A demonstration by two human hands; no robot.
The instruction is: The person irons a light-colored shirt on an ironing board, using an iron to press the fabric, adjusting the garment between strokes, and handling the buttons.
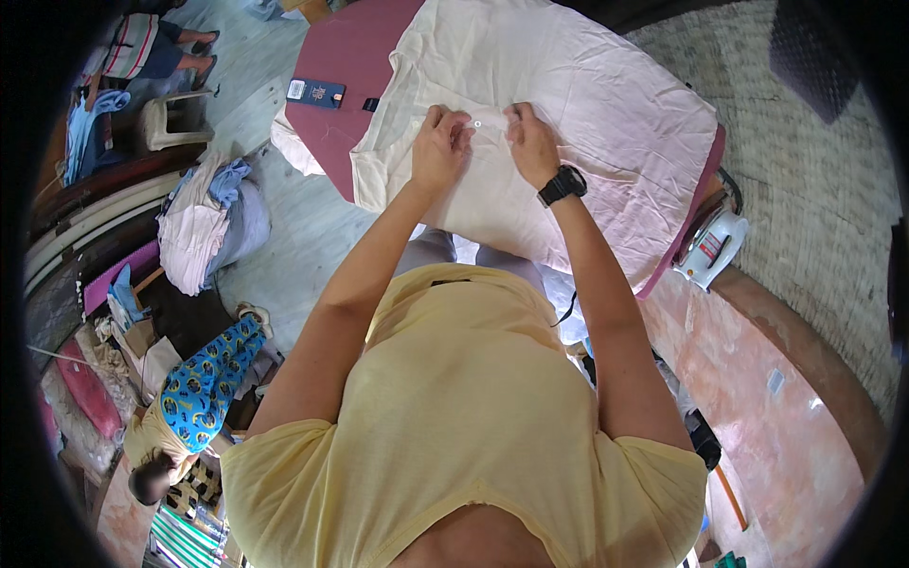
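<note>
A pale pink-cream shirt (615, 142) lies spread over a maroon-covered ironing board (355, 43). On its front, a small white button (477, 124) sits between my two hands. My left hand (441, 147) is closed, its fingertips pinching the cloth just left of the button. To the right of the button, my right hand (532, 142) grips the fabric with bent fingers; a black watch (563, 186) is on that wrist. A dark blue hang tag (317, 93) rests on the board by the neckline.
A white iron (710, 248) stands beside the board's right end. Piled clothes (213, 218) and a pale plastic stool (174, 121) are on the floor to the left. One person (194, 398) is at the lower left, another (156, 47) at the upper left.
</note>
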